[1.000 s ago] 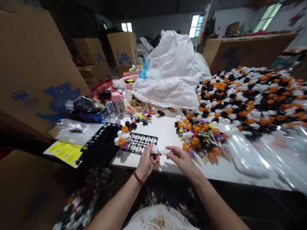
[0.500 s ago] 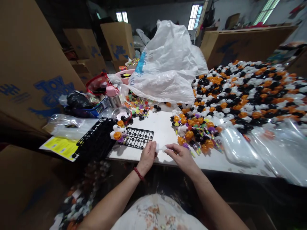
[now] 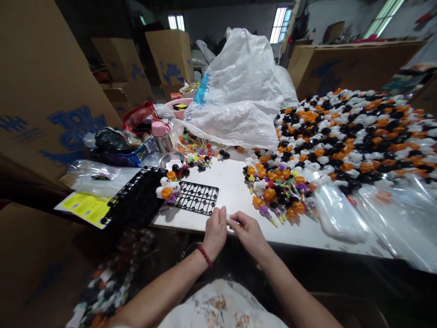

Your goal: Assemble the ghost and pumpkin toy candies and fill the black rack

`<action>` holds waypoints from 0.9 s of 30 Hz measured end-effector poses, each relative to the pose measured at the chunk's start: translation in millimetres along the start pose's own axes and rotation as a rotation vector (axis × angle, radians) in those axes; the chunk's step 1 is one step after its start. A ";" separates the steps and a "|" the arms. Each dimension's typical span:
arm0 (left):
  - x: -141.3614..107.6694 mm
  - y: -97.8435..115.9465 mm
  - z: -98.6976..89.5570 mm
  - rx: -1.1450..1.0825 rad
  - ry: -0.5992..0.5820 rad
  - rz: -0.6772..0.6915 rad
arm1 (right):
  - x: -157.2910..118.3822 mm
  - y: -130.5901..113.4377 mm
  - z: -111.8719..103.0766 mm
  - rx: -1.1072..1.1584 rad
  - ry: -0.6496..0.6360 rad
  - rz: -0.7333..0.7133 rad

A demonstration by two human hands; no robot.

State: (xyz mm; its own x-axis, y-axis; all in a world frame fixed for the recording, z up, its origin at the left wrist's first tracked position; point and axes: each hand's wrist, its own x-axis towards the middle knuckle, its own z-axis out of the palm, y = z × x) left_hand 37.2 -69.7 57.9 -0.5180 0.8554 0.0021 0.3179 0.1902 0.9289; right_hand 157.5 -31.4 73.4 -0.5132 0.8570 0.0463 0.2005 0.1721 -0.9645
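Observation:
Close together above the front edge of the white table, my left hand and my right hand meet at a small white plastic piece. My left fingers are curled around its left side and hide much of it. Thumb and fingertips of the right hand pinch its other side. Just beyond my left hand lies a black plastic grid rack. At that rack's left end sit white ghost and orange pumpkin pieces, next to a stack of black racks.
Right of my hands lies a pile of pumpkin-topped sticks, with clear plastic bags beside it. A large heap of orange, black and white pieces fills the back right. A white sack, a pink-lidded flask and cartons stand behind.
My hands have drawn closer together and slightly toward me. The white piece, plainly visible between them before, is now mostly covered by fingers.

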 end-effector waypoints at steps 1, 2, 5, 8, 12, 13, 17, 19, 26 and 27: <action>0.6 -2.1 1.7 -0.020 -0.002 -0.014 | 1.3 2.3 2.3 -0.001 -0.008 0.002; 2.3 -4.5 2.6 -0.045 -0.006 -0.027 | 3.8 4.6 2.5 -0.002 -0.023 0.006; 13.9 -12.0 -1.8 -0.094 -0.017 -0.047 | 18.9 10.1 -14.8 -0.032 -0.003 0.015; 30.7 -19.7 -19.2 0.032 0.025 0.049 | 45.8 12.0 -59.3 -0.138 0.264 -0.026; 47.9 -38.6 -42.7 0.422 0.221 0.323 | 92.6 12.8 -113.2 -0.581 0.703 -0.202; 50.1 -44.7 -45.1 0.512 0.253 0.361 | 105.0 13.2 -115.4 -0.687 0.742 -0.262; 51.6 -64.6 -41.9 0.706 0.258 0.382 | 156.5 15.7 -64.9 -0.812 0.501 -0.449; 50.5 -69.0 -39.0 0.722 0.241 0.388 | 183.9 16.2 -17.9 -0.793 0.311 -0.451; 48.8 -72.5 -41.2 0.659 0.241 0.424 | 276.1 17.2 102.0 -0.879 -0.016 -0.283; 48.7 -73.2 -41.4 0.653 0.245 0.432 | 284.2 18.9 109.5 -0.898 -0.029 -0.287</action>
State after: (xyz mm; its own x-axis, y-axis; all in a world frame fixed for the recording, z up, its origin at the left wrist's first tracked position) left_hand -44.2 -62.0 5.4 -0.3791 0.8021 0.4614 0.8880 0.1751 0.4252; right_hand -75.9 162.3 39.9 -0.6609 0.7136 0.2323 0.6252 0.6948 -0.3555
